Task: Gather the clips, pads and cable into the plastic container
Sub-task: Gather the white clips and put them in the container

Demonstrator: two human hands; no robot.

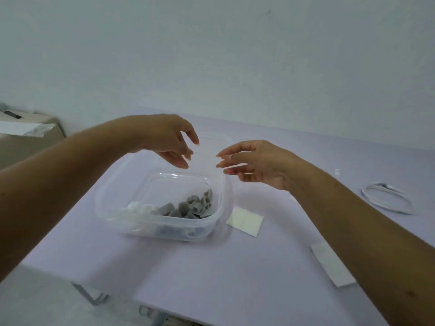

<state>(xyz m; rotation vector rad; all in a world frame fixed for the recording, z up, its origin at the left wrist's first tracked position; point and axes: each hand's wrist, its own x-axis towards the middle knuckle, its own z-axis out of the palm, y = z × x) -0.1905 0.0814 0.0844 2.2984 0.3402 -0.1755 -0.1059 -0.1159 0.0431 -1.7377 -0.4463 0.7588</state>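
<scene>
A clear plastic container (117,215) stands on the pale lilac table, holding several grey clips (193,205) and some clear or white pieces (138,209). Its clear lid (221,140) lies behind it. My left hand (167,137) and my right hand (256,163) hover above the container's far rim, fingertips facing each other with a gap between them, fingers apart and nothing visible in them. A pale yellow pad (244,221) lies right of the container. A white pad (333,264) lies partly under my right forearm. A coiled white cable (387,198) rests at the far right.
The lilac table (211,274) ends near the bottom left, where a metal frame (94,295) shows over a white floor. A cardboard box (30,142) with plastic wrap stands at the left. A white wall runs behind.
</scene>
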